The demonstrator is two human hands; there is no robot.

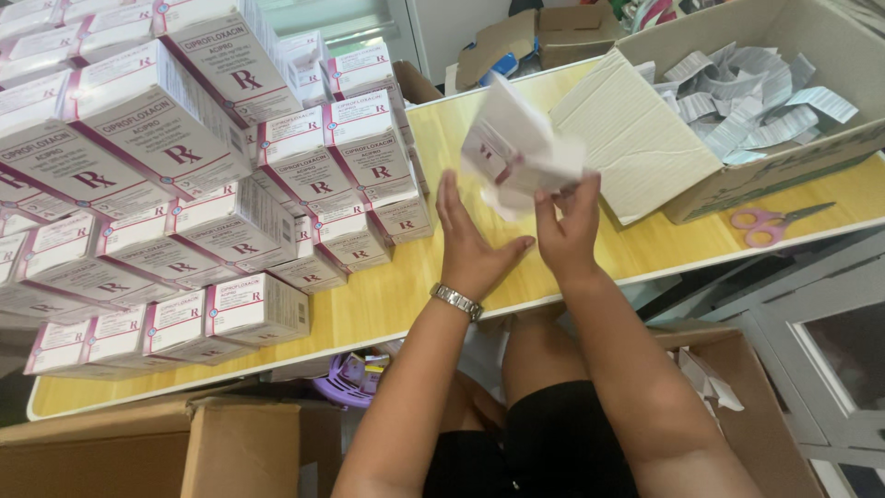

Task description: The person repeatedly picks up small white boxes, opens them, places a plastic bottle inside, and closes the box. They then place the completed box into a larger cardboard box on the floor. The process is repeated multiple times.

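White and blurred, a flat medicine carton point(516, 152) is pinched by the fingertips of the right hand point(569, 226), raised above a yellow wooden bench point(406, 295). The left hand point(470, 242), with a metal watch point(456, 301) at its wrist, is spread flat and grasps nothing. Stacked white-and-magenta boxes point(184, 184) fill the bench's left side; a cardboard box of folded leaflets point(747, 101) and pink scissors point(770, 223) lie to the right.

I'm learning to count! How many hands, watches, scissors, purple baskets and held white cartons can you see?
Hands: 2 (left hand, right hand)
Silver wristwatch: 1
Pink scissors: 1
Purple basket: 1
White carton, pinched in the right hand: 1
Total: 6
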